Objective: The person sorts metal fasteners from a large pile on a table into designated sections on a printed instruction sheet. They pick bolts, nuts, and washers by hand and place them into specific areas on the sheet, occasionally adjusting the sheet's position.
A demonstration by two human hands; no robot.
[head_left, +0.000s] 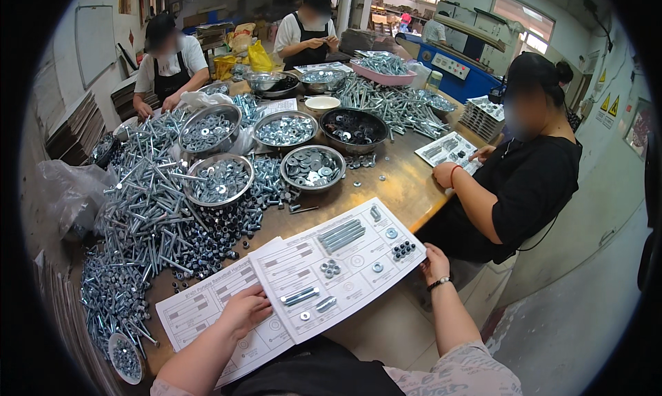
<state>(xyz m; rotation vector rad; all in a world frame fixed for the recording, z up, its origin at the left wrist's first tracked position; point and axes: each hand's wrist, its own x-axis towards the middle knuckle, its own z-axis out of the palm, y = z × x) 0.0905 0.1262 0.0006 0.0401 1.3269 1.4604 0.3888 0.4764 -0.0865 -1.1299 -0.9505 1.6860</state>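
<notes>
Black cloth [310,372] at the person's lap lies nearest in the head view, beside a patterned sleeve [448,372]. The left hand [241,312] is closed at the left edge of a printed hardware card [362,279], while the right hand [436,266] grips its right edge. The card is at the near side of the desk [386,179], overlapping a second printed sheet [193,313]; on it sit long bolts [343,236], hex nuts [331,268], black nuts [403,250] and flat washers [378,267]. A heap of loose bolts [152,210] spreads leftward, near a steel bowl [313,189] of washers. At the right, a co-worker [531,168] in black has both hands at another card [431,150]
</notes>
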